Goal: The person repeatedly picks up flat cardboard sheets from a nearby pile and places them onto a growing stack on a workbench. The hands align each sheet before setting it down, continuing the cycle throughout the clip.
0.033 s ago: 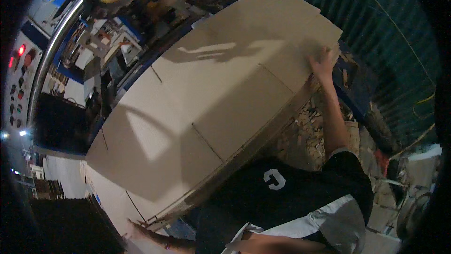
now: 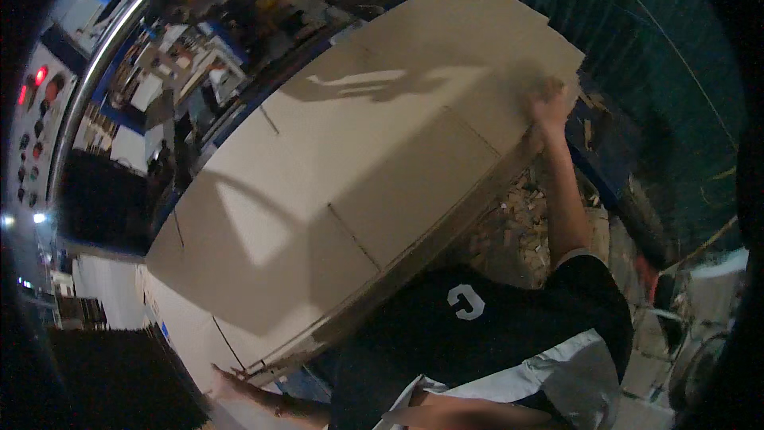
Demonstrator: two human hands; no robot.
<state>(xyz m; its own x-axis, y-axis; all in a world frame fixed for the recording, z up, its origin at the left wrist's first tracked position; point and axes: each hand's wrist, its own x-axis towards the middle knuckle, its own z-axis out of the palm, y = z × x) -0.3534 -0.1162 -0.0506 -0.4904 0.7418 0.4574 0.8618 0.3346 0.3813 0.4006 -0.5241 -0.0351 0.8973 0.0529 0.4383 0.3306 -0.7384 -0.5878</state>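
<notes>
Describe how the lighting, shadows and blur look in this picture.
Head view: dark shadows cross the pale cardboard, whose edges bow, likely from the fisheye lens; head view: the picture's corners fall to black; head view: red lamps glow at the left; head view: the right hand looks soft and slightly blurred.

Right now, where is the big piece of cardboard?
In the head view, the cardboard slants across the middle, between the machinery and the black shirt, with the left hand at its lower left and the right hand at its upper right.
</notes>
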